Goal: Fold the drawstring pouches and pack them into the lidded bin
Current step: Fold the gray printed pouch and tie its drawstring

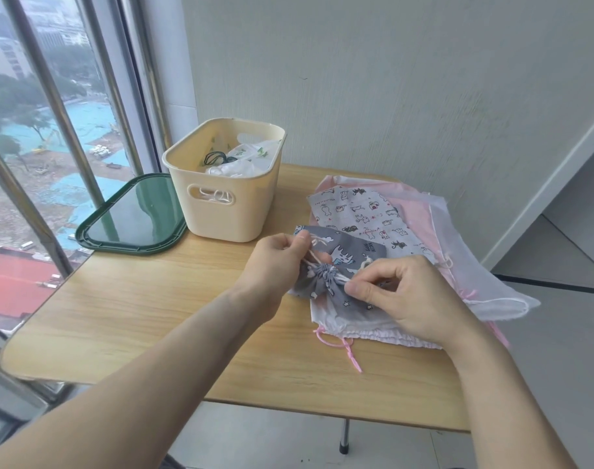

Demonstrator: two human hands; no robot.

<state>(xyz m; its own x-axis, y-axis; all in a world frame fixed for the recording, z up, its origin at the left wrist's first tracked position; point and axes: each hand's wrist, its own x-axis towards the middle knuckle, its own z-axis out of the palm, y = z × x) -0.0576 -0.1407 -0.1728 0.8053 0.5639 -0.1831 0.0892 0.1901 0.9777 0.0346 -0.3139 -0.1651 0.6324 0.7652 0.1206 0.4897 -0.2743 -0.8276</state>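
Note:
A grey drawstring pouch (351,250) with white animal print lies on top of a pile of pouches at the table's right. Its mouth is gathered tight. My left hand (275,262) pinches the pouch's white cord on the left of the gathered mouth. My right hand (400,292) pinches the cord end on the right of it. Under the grey pouch lie a white cat-print pouch (363,211), a white pouch with pink cord (349,324) and pink and sheer ones (457,265). The cream bin (221,211) stands open behind, with white pouches inside.
The bin's dark green lid (133,218) lies flat to the left of the bin, partly over the edge of the wooden table (146,316). A window with metal bars is on the left. A wall stands close behind the table.

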